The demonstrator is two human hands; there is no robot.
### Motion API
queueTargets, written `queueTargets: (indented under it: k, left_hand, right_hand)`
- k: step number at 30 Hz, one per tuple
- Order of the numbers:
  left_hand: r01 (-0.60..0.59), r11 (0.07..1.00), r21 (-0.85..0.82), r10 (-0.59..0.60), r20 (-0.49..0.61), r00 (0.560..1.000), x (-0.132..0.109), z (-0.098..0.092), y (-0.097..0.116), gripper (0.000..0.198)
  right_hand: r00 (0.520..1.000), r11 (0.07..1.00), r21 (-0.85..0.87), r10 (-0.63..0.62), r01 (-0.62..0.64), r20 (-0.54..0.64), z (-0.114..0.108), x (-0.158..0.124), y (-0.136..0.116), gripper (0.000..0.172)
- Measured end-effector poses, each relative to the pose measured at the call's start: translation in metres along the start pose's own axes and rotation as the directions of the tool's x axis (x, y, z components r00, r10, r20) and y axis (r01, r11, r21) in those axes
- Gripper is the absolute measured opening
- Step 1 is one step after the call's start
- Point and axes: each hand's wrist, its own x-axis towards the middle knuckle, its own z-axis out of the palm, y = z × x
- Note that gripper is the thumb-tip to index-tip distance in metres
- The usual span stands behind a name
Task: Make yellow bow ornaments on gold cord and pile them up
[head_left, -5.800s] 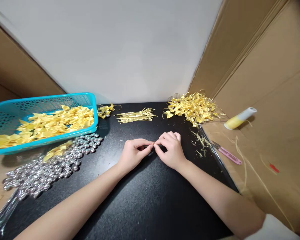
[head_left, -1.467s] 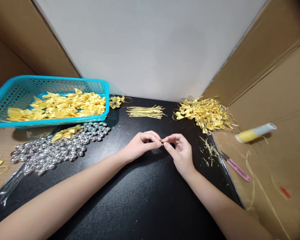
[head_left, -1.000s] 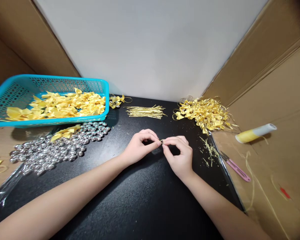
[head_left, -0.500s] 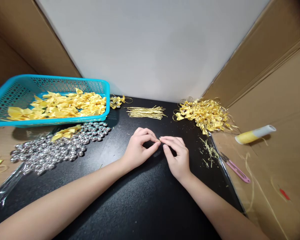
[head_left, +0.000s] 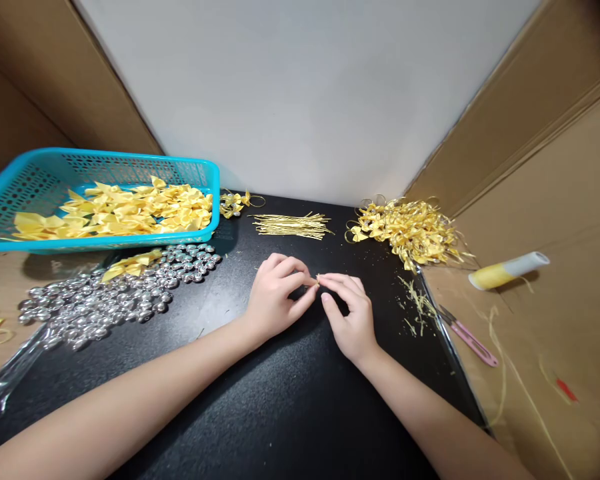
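Observation:
Over the middle of the black table, my left hand (head_left: pixel 280 293) pinches a tiny piece of gold cord (head_left: pixel 318 280) between thumb and fingertips. My right hand (head_left: pixel 351 312) meets it from the other side, its curled fingertips closed on the same piece and its thumb slightly lower. Most of this piece is hidden by the fingers. Just beyond the hands lies a bundle of cut gold cords (head_left: pixel 293 225). To the right is a heap of yellow ribbon bows with gold loops (head_left: pixel 413 230).
A blue basket (head_left: pixel 215 200) of yellow bows (head_left: pixel 140 207) stands at left. Silver beads (head_left: pixel 105 303) spread before it, with several bows on top. Cord scraps (head_left: pixel 419 300), pink-handled snips (head_left: pixel 473 341) and a cord-wound tube (head_left: pixel 510 270) lie right. Cardboard walls (head_left: pixel 545 133) flank the table.
Both hands have shifted slightly left and stay together at the cord. The piece shows a little more between the fingertips.

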Motion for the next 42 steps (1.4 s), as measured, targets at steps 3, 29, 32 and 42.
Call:
queueTargets:
  k: [3, 29, 32, 42]
  left_hand:
    - [-0.003, 1.0, -0.025, 0.003, -0.012, 1.0, 0.0, 0.0, 0.001, 0.013]
    - [0.656, 0.348, -0.67, -0.093, 0.672, 0.735, 0.017, -0.005, -0.008, 0.014]
    - [0.67, 0.338, -0.661, -0.069, 0.692, 0.718, 0.018, -0.007, -0.009, 0.011]
    - [0.744, 0.339, -0.575, 0.03, 0.797, 0.603, 0.021, -0.012, -0.015, 0.009]
  right_hand:
    - [1.0, 1.0, -0.001, 0.005, -0.005, 0.018, 0.001, -0.001, 0.002, 0.028]
    - [0.997, 0.892, 0.448, 0.045, -0.067, 0.058, -0.005, 0.007, 0.002, 0.016]
    - [0.995, 0.881, 0.466, 0.043, -0.08, 0.089, -0.005, 0.008, 0.004, 0.013]
    - [0.952, 0.824, 0.529, 0.041, -0.204, 0.303, -0.009, 0.015, 0.008, 0.015]
